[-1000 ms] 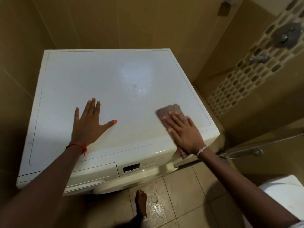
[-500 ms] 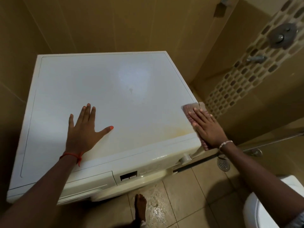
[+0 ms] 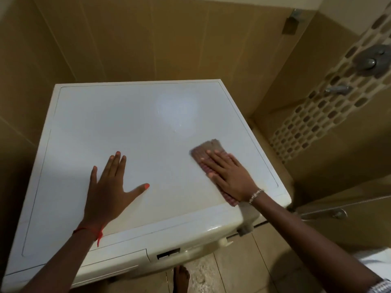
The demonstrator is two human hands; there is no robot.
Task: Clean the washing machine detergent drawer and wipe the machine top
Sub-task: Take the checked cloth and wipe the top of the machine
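Note:
The white washing machine top (image 3: 131, 123) fills the middle of the view. My right hand (image 3: 229, 176) presses flat, fingers straight, on a pinkish-brown cloth (image 3: 206, 150) on the right part of the top. My left hand (image 3: 108, 189) rests flat with spread fingers on the front left of the top. The detergent drawer front (image 3: 112, 264) shows closed at the machine's front left edge, below my left forearm.
Beige tiled walls close in behind and to the left. A shower valve (image 3: 372, 60) and mosaic strip are on the right wall. A hose (image 3: 347, 204) runs at right. My bare foot (image 3: 181, 279) stands on wet floor tiles before the machine.
My right hand slid the cloth from the top's right edge back left onto the surface. My left hand stayed planted. The camera tilted upward a little.

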